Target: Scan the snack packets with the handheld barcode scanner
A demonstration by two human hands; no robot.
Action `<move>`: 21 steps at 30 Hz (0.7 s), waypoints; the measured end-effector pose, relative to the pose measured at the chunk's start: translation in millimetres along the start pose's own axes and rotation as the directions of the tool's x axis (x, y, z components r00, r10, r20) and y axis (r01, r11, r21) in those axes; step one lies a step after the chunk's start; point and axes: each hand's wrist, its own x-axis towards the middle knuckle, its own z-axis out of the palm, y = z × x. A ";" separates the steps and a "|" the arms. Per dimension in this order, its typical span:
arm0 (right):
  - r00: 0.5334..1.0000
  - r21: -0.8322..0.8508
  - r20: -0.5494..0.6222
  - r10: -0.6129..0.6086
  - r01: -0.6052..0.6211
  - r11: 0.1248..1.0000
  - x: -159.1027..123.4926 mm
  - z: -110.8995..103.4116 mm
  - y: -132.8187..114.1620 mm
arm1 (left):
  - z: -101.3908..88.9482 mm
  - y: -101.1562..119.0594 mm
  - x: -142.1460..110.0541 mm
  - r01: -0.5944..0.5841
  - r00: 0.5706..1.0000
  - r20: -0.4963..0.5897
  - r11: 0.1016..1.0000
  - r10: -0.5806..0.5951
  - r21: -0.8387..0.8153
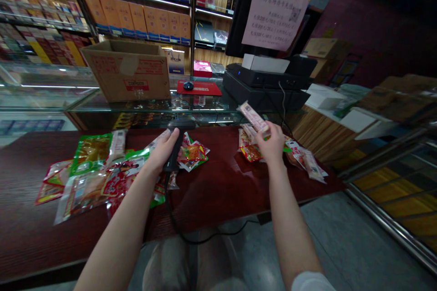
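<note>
In my left hand is a black barcode scanner, its head pointing away from me and its cable running down past the table edge. My right hand grips one end of a slim wrapped snack packet, raised above a pile of packaged snacks on the right. Small red and green snack packets lie just right of the scanner. To the left, larger sealed food bags overlap one another, with a green-edged bag among them. Part of both piles is hidden behind my hands and arms.
The dark red wooden table spans the front. Beyond it, a glass counter bears an open cardboard box, a mouse and a black cash register with a paper notice. A metal railing stands at right.
</note>
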 end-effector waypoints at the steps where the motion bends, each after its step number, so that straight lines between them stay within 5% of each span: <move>1: 0.998 -0.099 0.008 0.067 -0.066 0.993 4.9 -9.7 5.0 | -0.1 -0.5 0.8 0.002 1.000 -0.010 1.000 -0.002 0.005; 5: 0.942 -0.420 0.103 0.320 -0.251 0.872 13.3 -32.8 20.4 | 0.5 -2.3 2.2 -0.002 1.000 -0.010 1.000 0.002 0.025; 10: 0.901 -0.461 0.189 0.391 -0.270 0.845 5.4 -31.8 26.7 | 2.9 5.5 -4.2 0.022 1.000 -0.002 0.998 -0.022 -0.059; 14: 0.979 -0.350 0.064 0.193 -0.159 0.923 -3.8 -21.4 13.4 | 2.1 15.0 -6.3 0.081 0.997 0.010 0.989 -0.081 -0.128; 17: 0.988 -0.092 0.145 -0.045 0.058 0.994 -17.8 1.9 -20.5 | -1.0 22.5 -2.5 0.127 0.991 -0.011 0.982 -0.130 -0.136; 19: 0.925 0.163 0.339 -0.175 0.126 0.979 -31.6 27.5 -51.0 | -2.6 27.8 2.6 0.104 0.994 -0.021 0.986 -0.108 -0.129; 21: 0.817 0.307 0.543 -0.195 0.024 0.951 -45.3 56.9 -80.2 | -2.9 31.9 9.6 0.049 0.998 -0.024 0.991 -0.052 -0.121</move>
